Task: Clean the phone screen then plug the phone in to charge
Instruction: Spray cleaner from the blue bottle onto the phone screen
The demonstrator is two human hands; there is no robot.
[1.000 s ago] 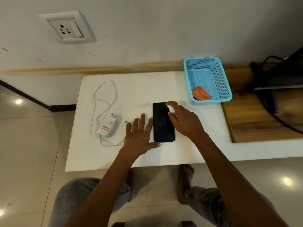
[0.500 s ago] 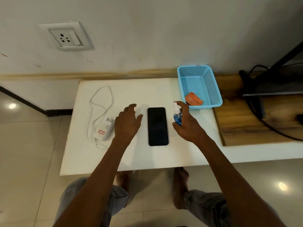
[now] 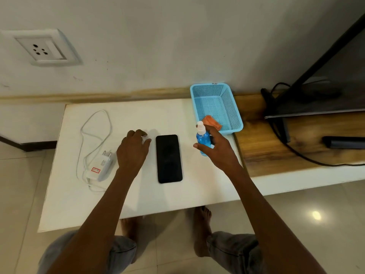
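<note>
The right hand (image 3: 219, 153) grips a blue spray bottle (image 3: 202, 138); the left hand (image 3: 132, 150) pinches its small cap (image 3: 145, 138); the phone (image 3: 168, 158) lies between them.

Your white surface (image 3: 138, 196) carries everything here. The black phone (image 3: 169, 158) lies flat and face up between your two sets of fingers, apart from both. Just outside your left fingers (image 3: 138, 134) lies the white charger (image 3: 101, 167) on its side, pins up, its cable (image 3: 92, 133) looped beyond it. Past your right fingers (image 3: 212, 133), the blue basket (image 3: 235, 107) sits at the surface's far right corner. Beside it a wooden board (image 3: 276, 151) continues the ledge, with a black cord (image 3: 308, 157) across it.
</note>
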